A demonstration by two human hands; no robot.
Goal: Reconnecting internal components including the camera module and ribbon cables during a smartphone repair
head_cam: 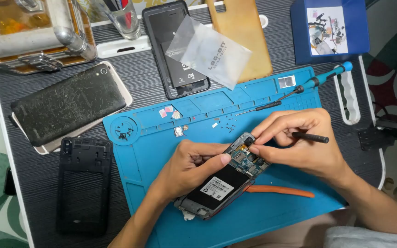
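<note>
dark striped bench [37,183] carries a blue repair mat [272,220] toward its near edge. left hand [187,167] reaches in from the near edge, fingers curled around the opened phone [221,181] on the mat. right hand [299,142] arches over the phone's far end, fingertips pinched on it, gripping a thin black tool [311,137].

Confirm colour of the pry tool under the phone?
Orange pry tool, lying on the blue mat; head view.

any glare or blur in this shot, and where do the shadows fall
Head view: sharp throughout, evenly lit; glare only on the clear plastic bag and the metal case top left; soft shadows lie under the left hand, the right hand and the opened phone on the blue mat.
</note>
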